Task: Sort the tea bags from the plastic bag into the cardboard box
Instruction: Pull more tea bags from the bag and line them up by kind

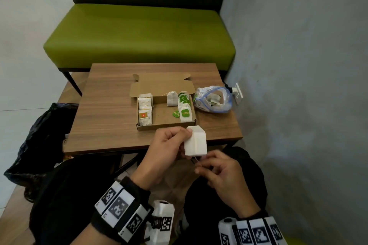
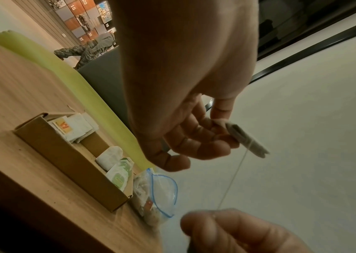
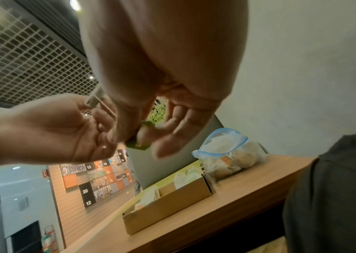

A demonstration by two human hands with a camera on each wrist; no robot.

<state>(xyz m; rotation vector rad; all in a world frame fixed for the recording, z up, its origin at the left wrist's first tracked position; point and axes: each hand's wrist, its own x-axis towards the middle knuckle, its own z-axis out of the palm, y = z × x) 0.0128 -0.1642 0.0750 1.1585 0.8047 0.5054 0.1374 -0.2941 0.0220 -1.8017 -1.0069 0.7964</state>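
Note:
My left hand [image 1: 169, 145] pinches a white tea bag [image 1: 196, 141] just in front of the table's near edge, seen edge-on as the tea bag [image 2: 246, 140] in the left wrist view. A thin string [image 2: 233, 178] runs from it down to my right hand [image 1: 219, 171]. That right hand [image 3: 151, 130] pinches the bag's green tag [image 3: 139, 144]. The open cardboard box [image 1: 165, 125] holds white and red-tagged bags at its left and green-tagged bags at its right. The clear plastic bag [image 1: 214, 98] with a blue zip lies right of the box, with tea bags inside.
The small wooden table [image 1: 111, 125] stands before a green bench [image 1: 139, 34]. A grey wall [image 1: 298, 65] with a socket runs along the right. A black rubbish bag [image 1: 39, 141] sits on the floor at the left.

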